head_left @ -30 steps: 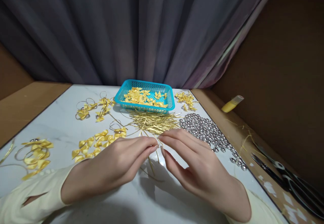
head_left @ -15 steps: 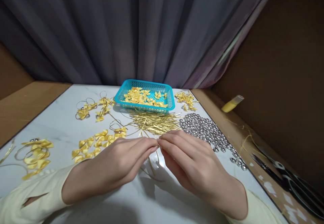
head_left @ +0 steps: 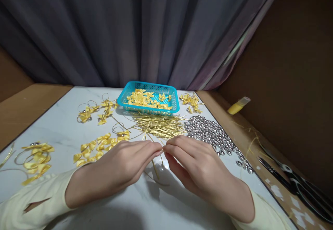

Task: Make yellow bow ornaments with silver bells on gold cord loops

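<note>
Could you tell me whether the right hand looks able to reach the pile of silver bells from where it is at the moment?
Probably yes. The right hand lies just beside the silver bells, with only bare white table between them. Its fingertips are pinched on a gold cord together with the left hand, so it would have to let go first.

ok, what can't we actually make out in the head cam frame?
- What the left hand and right hand pinch between them: fingertips cover it; only thin gold strands hang below.
- Scissors: handles cut off by the frame's right edge.
- Silver beads: too small to tell holes or loops.
- Gold wire loops: cut off by the left edge.
</note>
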The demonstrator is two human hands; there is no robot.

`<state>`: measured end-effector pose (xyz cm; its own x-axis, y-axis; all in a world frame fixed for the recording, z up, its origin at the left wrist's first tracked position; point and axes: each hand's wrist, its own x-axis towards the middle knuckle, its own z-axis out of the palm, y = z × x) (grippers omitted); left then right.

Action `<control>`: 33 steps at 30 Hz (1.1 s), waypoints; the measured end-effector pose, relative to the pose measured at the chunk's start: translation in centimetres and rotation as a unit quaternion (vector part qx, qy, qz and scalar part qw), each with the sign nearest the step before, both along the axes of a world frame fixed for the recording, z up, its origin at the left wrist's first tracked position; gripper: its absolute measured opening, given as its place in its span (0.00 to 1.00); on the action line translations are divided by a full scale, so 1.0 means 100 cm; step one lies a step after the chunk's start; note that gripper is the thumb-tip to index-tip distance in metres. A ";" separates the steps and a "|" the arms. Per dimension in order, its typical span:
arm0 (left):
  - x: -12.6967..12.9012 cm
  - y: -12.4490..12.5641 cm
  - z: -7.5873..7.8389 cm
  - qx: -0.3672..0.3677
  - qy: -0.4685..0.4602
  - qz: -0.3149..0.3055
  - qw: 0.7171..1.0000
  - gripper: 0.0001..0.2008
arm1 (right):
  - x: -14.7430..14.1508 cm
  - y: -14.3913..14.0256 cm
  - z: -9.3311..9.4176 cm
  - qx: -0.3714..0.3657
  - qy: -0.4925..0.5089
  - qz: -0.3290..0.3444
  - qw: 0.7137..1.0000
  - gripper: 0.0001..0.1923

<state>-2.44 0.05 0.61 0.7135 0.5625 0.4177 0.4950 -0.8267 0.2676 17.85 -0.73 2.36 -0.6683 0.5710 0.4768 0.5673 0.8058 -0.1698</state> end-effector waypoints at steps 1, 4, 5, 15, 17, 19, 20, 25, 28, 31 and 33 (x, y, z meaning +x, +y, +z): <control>-0.001 0.000 -0.001 0.008 0.005 0.000 1.000 0.10 | 0.000 0.000 0.000 -0.013 0.000 -0.001 1.000 0.11; -0.002 0.001 -0.003 0.041 0.027 0.002 0.999 0.11 | 0.002 -0.001 0.001 -0.058 0.008 0.002 0.998 0.11; -0.002 0.000 -0.002 0.057 0.034 0.001 0.998 0.12 | 0.002 -0.001 0.001 -0.073 0.013 0.002 0.997 0.11; 0.006 -0.004 0.005 0.248 0.104 -0.019 0.963 0.13 | 0.002 -0.002 -0.003 -0.143 0.029 -0.026 0.989 0.10; 0.007 -0.006 0.004 0.264 0.118 -0.016 0.957 0.13 | 0.001 -0.002 -0.004 -0.152 0.035 -0.029 0.987 0.10; 0.008 -0.009 0.002 0.276 0.132 -0.016 0.952 0.13 | 0.001 -0.002 -0.005 -0.157 0.038 -0.032 0.986 0.10; 0.009 -0.009 0.002 0.281 0.137 -0.016 0.950 0.13 | 0.002 -0.002 -0.005 -0.158 0.039 -0.033 0.986 0.10; 0.007 -0.008 0.001 0.253 0.118 -0.021 0.960 0.14 | 0.002 -0.003 -0.006 -0.172 0.040 -0.040 0.983 0.10; 0.006 -0.006 0.000 0.139 0.060 -0.015 0.988 0.14 | 0.002 -0.002 -0.005 -0.186 0.035 -0.045 0.981 0.09; 0.005 -0.005 0.000 -0.007 -0.017 0.008 1.000 0.13 | 0.002 -0.002 -0.002 -0.186 0.034 -0.060 0.980 0.09; 0.005 -0.004 0.001 -0.075 -0.054 0.026 0.995 0.12 | 0.003 -0.002 0.001 -0.188 0.041 -0.067 0.979 0.09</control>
<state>-1.95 -0.40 0.72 0.6366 0.6600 0.3990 0.4978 -0.7468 0.4410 18.14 -0.91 2.47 -0.5438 0.7965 0.2645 0.6359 0.5967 -0.4895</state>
